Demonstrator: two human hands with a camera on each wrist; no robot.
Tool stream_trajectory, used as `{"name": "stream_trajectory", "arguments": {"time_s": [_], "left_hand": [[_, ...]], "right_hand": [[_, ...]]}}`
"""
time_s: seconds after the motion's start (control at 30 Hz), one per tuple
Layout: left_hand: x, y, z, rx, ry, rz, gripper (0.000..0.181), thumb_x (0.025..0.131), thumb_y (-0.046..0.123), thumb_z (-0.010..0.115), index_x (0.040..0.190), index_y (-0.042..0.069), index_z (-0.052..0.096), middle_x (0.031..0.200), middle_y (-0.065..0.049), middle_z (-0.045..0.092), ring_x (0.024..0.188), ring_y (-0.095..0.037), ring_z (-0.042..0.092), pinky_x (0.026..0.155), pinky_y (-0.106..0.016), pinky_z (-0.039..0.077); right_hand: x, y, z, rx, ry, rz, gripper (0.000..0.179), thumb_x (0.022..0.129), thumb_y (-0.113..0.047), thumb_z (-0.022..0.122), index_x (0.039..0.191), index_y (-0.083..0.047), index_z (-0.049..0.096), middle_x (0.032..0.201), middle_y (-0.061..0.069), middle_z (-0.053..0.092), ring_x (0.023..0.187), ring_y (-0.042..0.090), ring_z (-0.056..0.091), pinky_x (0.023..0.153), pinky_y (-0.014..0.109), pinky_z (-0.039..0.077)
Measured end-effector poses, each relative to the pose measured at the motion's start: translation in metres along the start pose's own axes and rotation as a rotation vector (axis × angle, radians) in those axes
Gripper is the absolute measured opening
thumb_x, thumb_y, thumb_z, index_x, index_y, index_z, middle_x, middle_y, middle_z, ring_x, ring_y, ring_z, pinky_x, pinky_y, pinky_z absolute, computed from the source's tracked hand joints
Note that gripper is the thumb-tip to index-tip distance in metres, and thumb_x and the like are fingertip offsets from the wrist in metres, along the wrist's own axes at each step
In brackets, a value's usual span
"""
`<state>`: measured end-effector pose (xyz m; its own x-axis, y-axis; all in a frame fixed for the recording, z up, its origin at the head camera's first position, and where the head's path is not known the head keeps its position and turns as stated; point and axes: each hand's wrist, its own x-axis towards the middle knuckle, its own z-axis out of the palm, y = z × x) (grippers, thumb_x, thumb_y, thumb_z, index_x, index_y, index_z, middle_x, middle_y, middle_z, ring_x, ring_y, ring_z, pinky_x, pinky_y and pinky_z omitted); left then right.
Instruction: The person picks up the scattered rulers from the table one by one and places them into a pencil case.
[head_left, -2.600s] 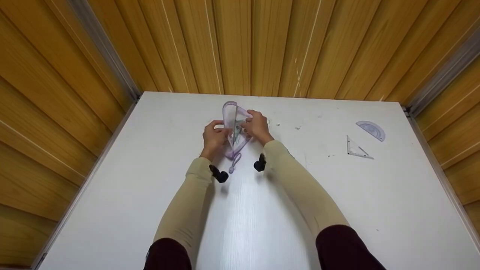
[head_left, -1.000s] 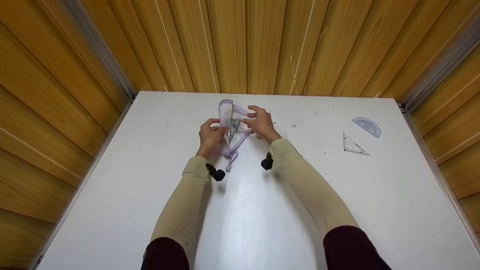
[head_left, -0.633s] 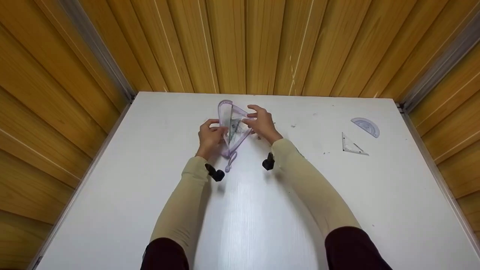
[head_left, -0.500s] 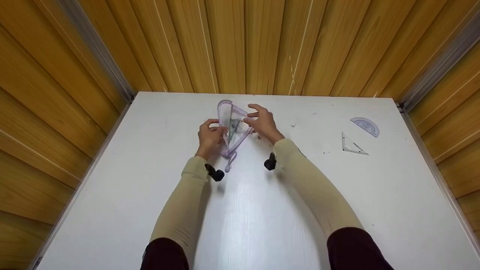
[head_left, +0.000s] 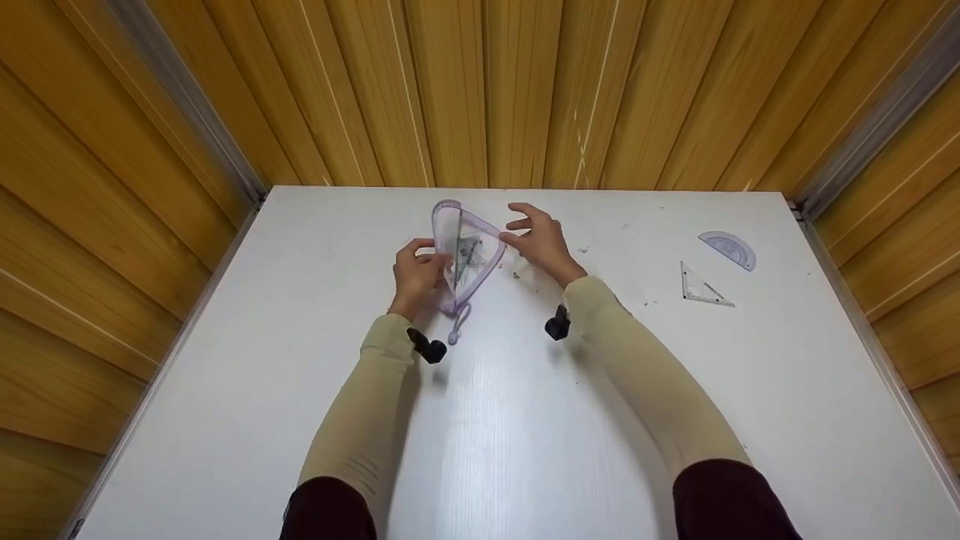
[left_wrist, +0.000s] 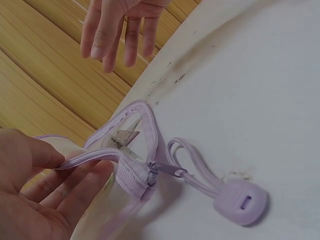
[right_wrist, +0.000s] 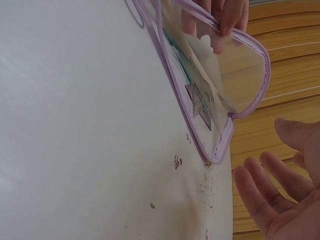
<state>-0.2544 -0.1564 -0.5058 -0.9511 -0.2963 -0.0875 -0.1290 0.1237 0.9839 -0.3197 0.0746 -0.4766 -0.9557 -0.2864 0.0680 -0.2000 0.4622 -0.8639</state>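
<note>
A clear zip pouch (head_left: 488, 271) with lilac trim stands unzipped on the white table, its mouth spread wide. My left hand (head_left: 415, 279) pinches one lip of it between thumb and fingers, plainly so in the left wrist view. Inside, a clear piece with a pointed outline (right_wrist: 200, 102) and a teal-edged strip (right_wrist: 176, 57) show through the plastic; their exact kinds cannot be told. From the zip hangs a lilac cord with a plastic toggle (left_wrist: 242, 202). My right hand (head_left: 546, 244) hovers by the pouch's right edge, fingers spread and relaxed, holding nothing.
On the table's right side lie a clear half-round protractor (head_left: 729, 250) and, in front of it, a triangular set square (head_left: 709, 301). Small dark marks spot the white table (head_left: 480, 420). Wood-look panels (head_left: 517, 90) rise behind and at both sides.
My right hand has drawn back rightward out of the pouch mouth, its fingers spreading. The left hand keeps its pinch, and the pouch stays nearly in place.
</note>
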Motion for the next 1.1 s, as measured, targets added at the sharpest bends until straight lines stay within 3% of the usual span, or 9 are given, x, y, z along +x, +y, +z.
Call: {"name": "stream_trajectory", "arguments": {"time_s": [0.2, 0.6, 1.1], "left_hand": [[0.0, 0.002, 0.0, -0.008, -0.006, -0.007, 0.035, 0.094, 0.005, 0.071, 0.127, -0.001, 0.064, 0.101, -0.017, 0.076, 0.08, -0.023, 0.072, 0.059, -0.026, 0.056], [-0.001, 0.002, 0.0, 0.029, 0.001, -0.01, 0.035, 0.094, 0.008, 0.072, 0.127, 0.001, 0.065, 0.098, -0.015, 0.077, 0.069, -0.018, 0.071, 0.06, -0.03, 0.056], [0.0, 0.001, 0.001, 0.034, 0.016, -0.028, 0.036, 0.093, 0.008, 0.072, 0.127, 0.001, 0.065, 0.101, -0.015, 0.076, 0.075, -0.021, 0.07, 0.06, -0.027, 0.055]], "right_hand": [[-0.002, 0.003, -0.012, -0.039, 0.012, -0.011, 0.062, 0.095, -0.018, 0.076, 0.151, -0.013, 0.05, 0.126, 0.013, 0.071, 0.108, 0.03, 0.069, 0.095, 0.041, 0.055], [-0.01, 0.012, -0.039, -0.051, 0.049, -0.005, 0.063, 0.094, -0.018, 0.077, 0.151, -0.014, 0.05, 0.127, 0.015, 0.07, 0.109, 0.028, 0.068, 0.093, 0.04, 0.055], [-0.029, 0.035, -0.069, -0.061, 0.111, -0.011, 0.072, 0.097, -0.034, 0.073, 0.158, -0.018, 0.038, 0.127, 0.009, 0.071, 0.113, 0.027, 0.066, 0.098, 0.044, 0.052]]}}
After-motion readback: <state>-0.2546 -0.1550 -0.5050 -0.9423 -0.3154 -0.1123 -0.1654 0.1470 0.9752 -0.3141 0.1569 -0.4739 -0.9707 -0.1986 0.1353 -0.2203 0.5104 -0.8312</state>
